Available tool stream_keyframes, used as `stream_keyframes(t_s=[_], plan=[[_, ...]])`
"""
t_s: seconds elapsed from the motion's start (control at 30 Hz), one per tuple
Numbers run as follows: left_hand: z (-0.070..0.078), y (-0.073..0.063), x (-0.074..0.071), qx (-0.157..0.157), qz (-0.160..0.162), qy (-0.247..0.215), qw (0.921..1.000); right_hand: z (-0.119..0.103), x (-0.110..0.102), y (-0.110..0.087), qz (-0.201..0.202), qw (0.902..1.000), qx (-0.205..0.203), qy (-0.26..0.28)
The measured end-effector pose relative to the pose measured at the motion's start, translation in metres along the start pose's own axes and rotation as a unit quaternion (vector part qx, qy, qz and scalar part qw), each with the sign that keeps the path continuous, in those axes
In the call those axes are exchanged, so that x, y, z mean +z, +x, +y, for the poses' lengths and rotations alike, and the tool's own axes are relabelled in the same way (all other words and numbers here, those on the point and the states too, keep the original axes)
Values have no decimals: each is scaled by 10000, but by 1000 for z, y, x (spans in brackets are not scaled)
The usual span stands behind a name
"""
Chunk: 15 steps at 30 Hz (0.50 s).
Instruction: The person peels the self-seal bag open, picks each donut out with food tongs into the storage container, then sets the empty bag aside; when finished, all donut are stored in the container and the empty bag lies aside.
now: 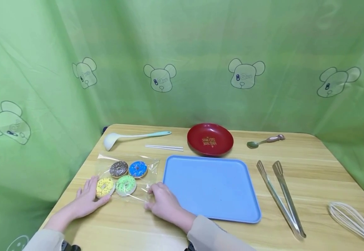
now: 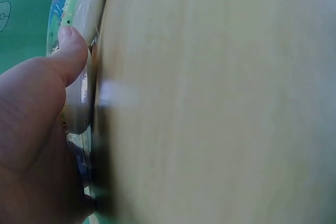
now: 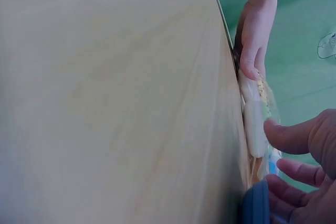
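Observation:
A clear plastic bag (image 1: 151,167) with several toy donuts lies flat on the left of the table. Inside are a brown donut (image 1: 119,169), a blue donut (image 1: 138,169), a yellow donut (image 1: 105,187) and a green donut (image 1: 126,185). My left hand (image 1: 89,198) rests at the bag's left side, its fingers extended beside the yellow donut. In the left wrist view, the thumb (image 2: 71,51) lies along the bag. My right hand (image 1: 163,200) is at the bag's lower right corner, by the tray's left edge. Its thumb and fingers stand apart in the right wrist view (image 3: 304,166).
A blue tray (image 1: 211,188) lies right of the bag, with a red plate (image 1: 210,139) behind it. At the back are a ladle (image 1: 134,136), chopsticks (image 1: 164,147) and a spoon (image 1: 265,141). Metal tongs (image 1: 282,200) and a whisk (image 1: 354,223) lie to the right.

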<state>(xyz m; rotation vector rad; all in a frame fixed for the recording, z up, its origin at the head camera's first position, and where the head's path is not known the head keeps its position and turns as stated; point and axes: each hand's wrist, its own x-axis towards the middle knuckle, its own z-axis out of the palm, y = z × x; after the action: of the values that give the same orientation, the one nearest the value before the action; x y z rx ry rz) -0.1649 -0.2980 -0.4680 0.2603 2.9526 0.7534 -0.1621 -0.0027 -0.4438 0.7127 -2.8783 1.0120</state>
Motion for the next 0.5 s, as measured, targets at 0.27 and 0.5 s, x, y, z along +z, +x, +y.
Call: stream_keyframes(t_s=[0.27, 0.5], plan=[[0, 0, 1, -46, -34, -3, 10000, -6, 7, 1, -35, 9997, 86, -234], [0, -1, 0, -86, -88, -67, 9999, -6, 10, 1, 208, 9988, -165, -408]])
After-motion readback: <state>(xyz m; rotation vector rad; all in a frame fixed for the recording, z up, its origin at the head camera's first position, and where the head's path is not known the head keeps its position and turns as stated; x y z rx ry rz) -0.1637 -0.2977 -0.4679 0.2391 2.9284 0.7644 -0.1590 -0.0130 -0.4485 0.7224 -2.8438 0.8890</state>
